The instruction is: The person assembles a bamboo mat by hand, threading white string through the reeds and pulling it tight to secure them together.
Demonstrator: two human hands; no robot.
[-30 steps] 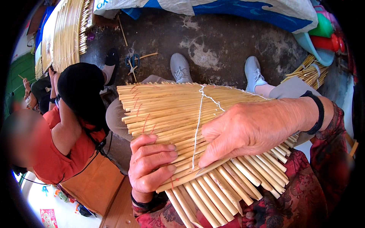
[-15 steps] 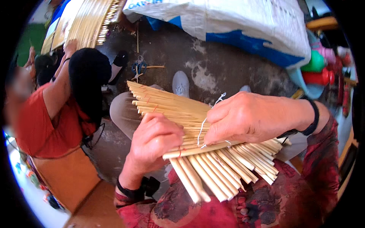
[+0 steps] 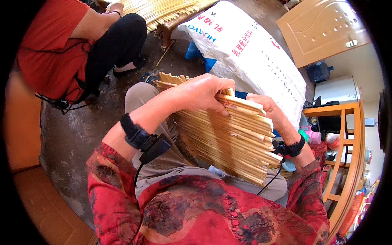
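Observation:
A mat of thin pale sticks (image 3: 220, 141), bound side by side, stands tilted over my lap with its broad face toward me. My left hand (image 3: 204, 93) reaches across and grips its upper edge, thumb on the near face and fingers mostly hidden behind. At the upper right corner my right hand (image 3: 270, 109) holds the stick ends, its fingers partly covered by them. Uneven stick ends stick out at the right side. No loose string shows in either hand.
A co-worker in a red top (image 3: 55, 49) sits at the left, one hand on another stick mat (image 3: 159, 10). A large white sack (image 3: 253, 57) lies ahead. A wooden frame (image 3: 347, 163) stands at the right, with plastic bottles beside it. Blue-handled scissors (image 3: 148, 76) lie on the floor.
The mat has turned from lying over my lap to standing tilted. My left hand has moved to its upper edge, my right to the corner, without the white string. The view has swung right.

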